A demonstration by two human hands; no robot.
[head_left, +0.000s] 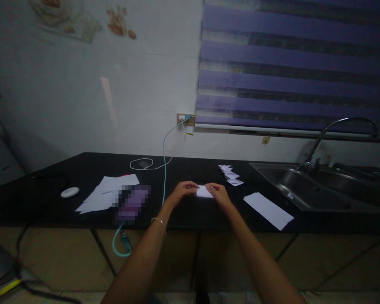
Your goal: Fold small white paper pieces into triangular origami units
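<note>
A small folded piece of white paper (204,192) lies between my two hands near the middle of the black countertop (190,213). My left hand (184,191) pinches its left edge, with thumb and fingers bent. From the other side, my right hand (220,194) grips the upper right corner. Beyond my right hand, several small folded white papers (230,175) sit in an overlapping row. A stack of white paper strips (268,210) rests slantwise to the right, near the counter's front edge.
Loose white sheets (104,192) are spread at the left beside a blurred-out purple object (133,203). A round white disc (70,192) lies farther left. Cables run from the wall socket (186,119) onto the counter. At the right is a steel sink (291,207) with a faucet (319,137).
</note>
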